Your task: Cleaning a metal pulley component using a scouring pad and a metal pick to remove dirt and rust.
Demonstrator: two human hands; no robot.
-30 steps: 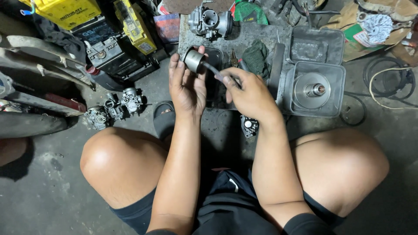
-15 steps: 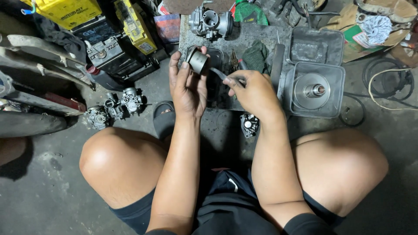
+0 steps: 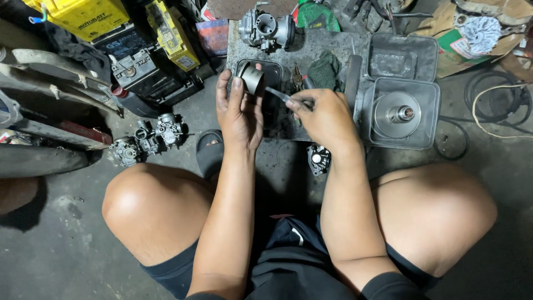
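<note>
My left hand (image 3: 240,114) holds a small grey metal cylinder, a piston-like part (image 3: 252,78), up between its fingertips. My right hand (image 3: 322,114) grips a thin flat metal tool (image 3: 277,94) whose tip reaches the cylinder's side. Both hands hover over a dark shallow tray (image 3: 273,69) on a grimy grey slab (image 3: 327,41). I squat on the floor with my knees to either side.
A carburettor (image 3: 266,28) stands at the slab's far end beside a green rag (image 3: 325,69). A square tub with a round pulley part (image 3: 397,114) sits on the right. Carburettors (image 3: 147,136) lie on the floor at left, near yellow batteries (image 3: 166,33). Cables (image 3: 494,105) coil at right.
Both hands have kept their grips. The cylinder has turned a little in my left fingers and the tool has shifted slightly against it.
</note>
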